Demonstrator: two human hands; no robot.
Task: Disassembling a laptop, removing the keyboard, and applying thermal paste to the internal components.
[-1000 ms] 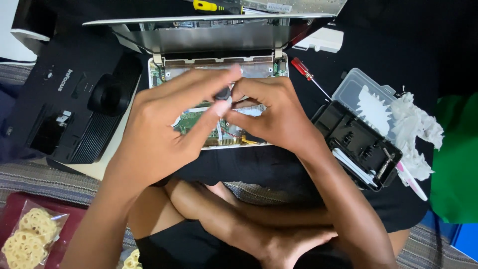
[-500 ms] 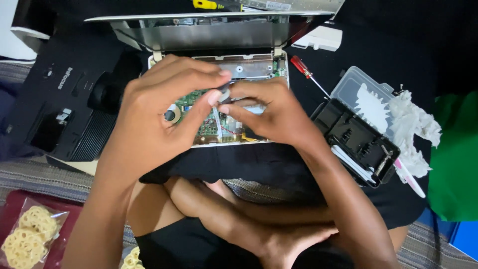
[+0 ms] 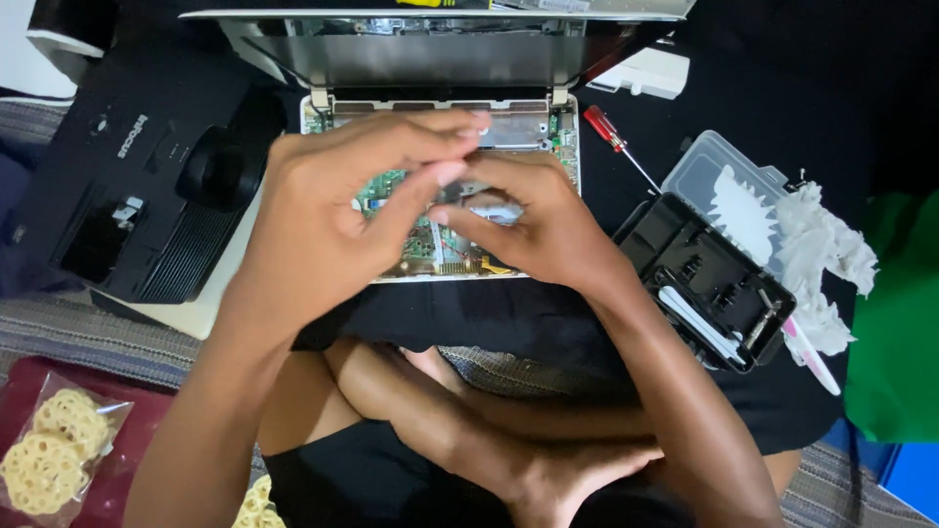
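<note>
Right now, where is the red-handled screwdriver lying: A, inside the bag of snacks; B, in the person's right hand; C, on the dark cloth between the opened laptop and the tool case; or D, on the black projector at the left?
C: the red-handled screwdriver lies on the dark cloth, right of the opened laptop and up-left of the tool case, untouched by either hand.

The small laptop (image 3: 440, 196) lies open on a black cloth, right in front of the person. Its keyboard cover is off (you can see the green board inside). The shiny lid stands up at the back.
</note>
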